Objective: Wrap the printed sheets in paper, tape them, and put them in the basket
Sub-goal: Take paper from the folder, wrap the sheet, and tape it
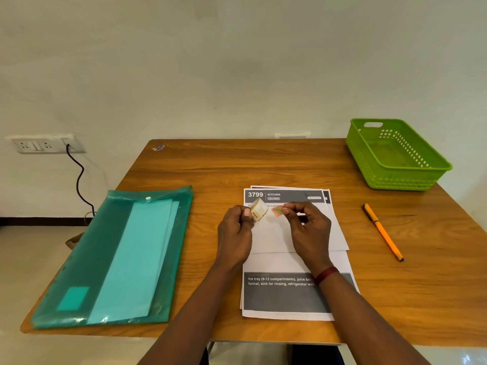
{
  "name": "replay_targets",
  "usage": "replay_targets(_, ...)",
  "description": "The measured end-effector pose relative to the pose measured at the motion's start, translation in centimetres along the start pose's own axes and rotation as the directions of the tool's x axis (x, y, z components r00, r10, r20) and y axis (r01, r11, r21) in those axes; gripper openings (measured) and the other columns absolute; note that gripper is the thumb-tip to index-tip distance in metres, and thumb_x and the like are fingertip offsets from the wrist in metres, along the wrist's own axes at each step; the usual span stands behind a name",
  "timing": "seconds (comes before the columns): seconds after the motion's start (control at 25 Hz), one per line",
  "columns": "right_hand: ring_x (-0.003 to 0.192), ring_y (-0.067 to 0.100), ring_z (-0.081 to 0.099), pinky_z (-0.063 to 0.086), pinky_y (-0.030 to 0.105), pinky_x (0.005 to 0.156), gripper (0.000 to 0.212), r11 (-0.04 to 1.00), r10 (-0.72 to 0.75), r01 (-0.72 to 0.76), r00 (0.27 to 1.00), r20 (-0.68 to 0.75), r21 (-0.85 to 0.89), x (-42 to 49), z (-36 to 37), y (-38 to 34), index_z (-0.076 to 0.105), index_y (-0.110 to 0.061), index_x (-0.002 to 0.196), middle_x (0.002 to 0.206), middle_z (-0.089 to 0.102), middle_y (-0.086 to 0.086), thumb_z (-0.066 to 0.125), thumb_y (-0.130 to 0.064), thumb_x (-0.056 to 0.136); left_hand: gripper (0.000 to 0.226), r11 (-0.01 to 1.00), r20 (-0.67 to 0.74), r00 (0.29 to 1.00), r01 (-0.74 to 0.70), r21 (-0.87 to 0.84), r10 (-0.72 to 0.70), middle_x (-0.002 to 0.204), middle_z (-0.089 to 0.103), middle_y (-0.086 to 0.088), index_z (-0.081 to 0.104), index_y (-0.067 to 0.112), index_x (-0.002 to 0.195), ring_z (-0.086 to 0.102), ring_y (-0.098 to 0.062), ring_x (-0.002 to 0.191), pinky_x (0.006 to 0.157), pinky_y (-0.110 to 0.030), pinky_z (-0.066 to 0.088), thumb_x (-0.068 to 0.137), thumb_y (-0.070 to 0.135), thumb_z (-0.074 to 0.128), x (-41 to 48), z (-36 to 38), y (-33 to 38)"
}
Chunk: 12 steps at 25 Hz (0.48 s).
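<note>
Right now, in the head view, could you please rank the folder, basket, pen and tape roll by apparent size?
1. teal folder
2. green basket, though it sits farther away
3. orange pen
4. tape roll, held in the left hand

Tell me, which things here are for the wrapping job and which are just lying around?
For the job: printed sheets, white wrapping paper, tape roll, tape strip, green basket.
Just lying about: orange pen, green folder, wall socket.
</note>
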State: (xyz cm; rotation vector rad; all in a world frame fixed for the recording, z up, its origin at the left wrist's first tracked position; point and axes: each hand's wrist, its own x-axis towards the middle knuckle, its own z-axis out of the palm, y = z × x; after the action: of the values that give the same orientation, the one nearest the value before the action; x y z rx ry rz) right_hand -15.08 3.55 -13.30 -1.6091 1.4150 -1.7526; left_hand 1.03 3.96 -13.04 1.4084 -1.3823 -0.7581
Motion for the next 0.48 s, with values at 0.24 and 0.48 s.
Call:
replay_targets(0.24, 0.087, 0.001, 0.066, 0.053, 0.017, 0.072, 0.016, 0.996, 0.088, -0.088, 0.996, 0.014, 0.008, 0.0, 0.1, 0.2, 0.075, -0.021, 0.097, 0.092, 0.072, -0.014, 0.076, -0.013, 0.083, 0.02, 0.96, -0.124, 0.99, -0.025, 0.278, 0.062, 0.105, 0.063, -0.01, 0.065, 0.007, 0.104, 0.054, -0.017, 0.089, 0.069, -0.025, 0.035, 0.101, 0.021, 0.051, 4.6, -2.6, -0.5)
replay_targets(0.48, 0.084, -0.001, 0.066, 0.051, 0.012, 0.074, 0.015, 0.993, 0.112, -0.111, 0.993, 0.047, -0.027, 0.1, 0.1, 0.1, 0.074, -0.024, 0.093, 0.089, 0.071, -0.017, 0.076, -0.014, 0.081, 0.021, 0.854, -0.109, 0.992, 0.008, 0.52, 0.056, 0.123, 0.061, -0.01, 0.065, 0.007, 0.116, 0.057, -0.024, 0.108, 0.085, -0.026, 0.042, 0.098, 0.014, 0.055, 9.2, -4.7, -2.1)
